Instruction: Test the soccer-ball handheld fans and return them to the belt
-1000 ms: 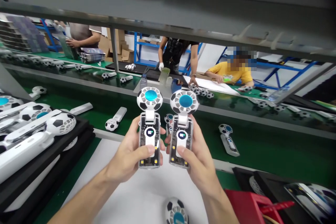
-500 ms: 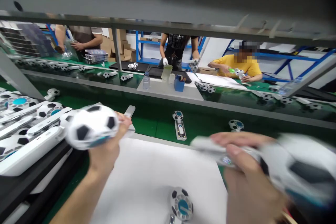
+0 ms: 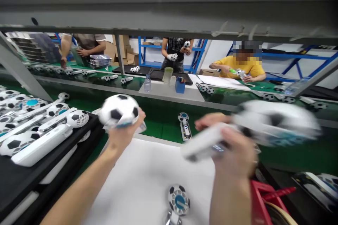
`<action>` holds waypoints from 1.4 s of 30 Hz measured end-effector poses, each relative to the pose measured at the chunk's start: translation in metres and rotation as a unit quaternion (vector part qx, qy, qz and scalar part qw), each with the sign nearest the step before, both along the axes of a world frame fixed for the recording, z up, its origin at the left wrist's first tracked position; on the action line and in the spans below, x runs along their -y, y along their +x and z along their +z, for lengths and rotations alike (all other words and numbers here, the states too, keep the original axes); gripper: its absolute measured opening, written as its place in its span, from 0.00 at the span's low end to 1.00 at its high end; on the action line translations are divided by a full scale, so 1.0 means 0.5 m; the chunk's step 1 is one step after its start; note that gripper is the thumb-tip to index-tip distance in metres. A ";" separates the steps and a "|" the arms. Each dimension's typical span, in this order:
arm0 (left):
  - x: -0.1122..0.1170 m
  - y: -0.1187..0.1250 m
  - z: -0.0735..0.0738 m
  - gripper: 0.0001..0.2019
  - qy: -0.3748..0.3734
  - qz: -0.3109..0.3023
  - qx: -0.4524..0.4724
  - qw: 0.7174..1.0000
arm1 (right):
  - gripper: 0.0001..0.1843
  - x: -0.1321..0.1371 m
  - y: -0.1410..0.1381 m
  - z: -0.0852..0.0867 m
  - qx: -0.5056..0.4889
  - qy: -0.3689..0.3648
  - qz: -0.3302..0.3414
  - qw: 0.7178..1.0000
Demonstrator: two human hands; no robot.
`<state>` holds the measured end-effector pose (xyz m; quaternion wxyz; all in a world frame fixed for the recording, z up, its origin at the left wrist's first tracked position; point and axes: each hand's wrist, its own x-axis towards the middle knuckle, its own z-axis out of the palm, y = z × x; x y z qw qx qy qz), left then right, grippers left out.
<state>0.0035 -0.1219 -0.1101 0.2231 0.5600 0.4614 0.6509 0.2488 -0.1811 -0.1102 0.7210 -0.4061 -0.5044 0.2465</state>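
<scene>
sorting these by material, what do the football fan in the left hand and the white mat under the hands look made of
The football fan in the left hand: apparently hard moulded plastic, glossy white with black patches; light glints on its dome. The white mat: a thin matte sheet, possibly paper or foam; it lies flat, without shine, so the material stays uncertain.

A single head-worn camera looks forward and down from above the person's forearms; it sits close over the white mat (image 3: 148, 179), so the left hand (image 3: 123, 135) and right hand (image 3: 233, 153) fill the lower middle; it faces across the green conveyor belt (image 3: 158, 119) toward co-workers on the far side; a grey shelf beam (image 3: 169, 14) crosses the top; there is no second view.
</scene>
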 end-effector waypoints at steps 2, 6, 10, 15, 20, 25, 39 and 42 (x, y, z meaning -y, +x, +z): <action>-0.069 0.034 -0.055 0.11 -0.076 -0.038 -0.025 0.996 | 0.19 -0.080 -0.017 -0.032 0.010 -0.051 -0.006 0.999; -0.188 0.074 -0.155 0.11 -0.197 -0.089 -0.113 0.970 | 0.15 -0.199 -0.034 -0.140 0.054 -0.173 -0.012 0.983; -0.250 0.099 -0.220 0.13 -0.249 -0.106 -0.209 0.940 | 0.14 -0.243 -0.015 -0.232 0.111 -0.253 -0.044 0.960; -0.273 0.092 -0.243 0.18 -0.226 -0.065 -0.350 0.907 | 0.24 -0.256 -0.002 -0.291 0.199 -0.326 -0.113 0.917; -0.238 0.034 -0.257 0.21 -0.224 -0.007 -0.451 0.864 | 0.24 -0.252 -0.019 -0.301 0.281 -0.346 -0.104 0.889; -0.185 -0.015 -0.242 0.19 -0.280 -0.006 -0.478 0.832 | 0.25 -0.240 -0.014 -0.247 0.317 -0.338 -0.078 0.883; -0.230 -0.050 -0.037 0.24 -0.237 -0.109 -0.333 0.906 | 0.18 -0.129 -0.090 -0.078 0.207 -0.214 0.227 0.927; -0.274 -0.100 -0.075 0.20 -0.290 0.023 -0.374 0.881 | 0.22 -0.114 -0.082 -0.051 0.102 -0.222 0.244 0.939</action>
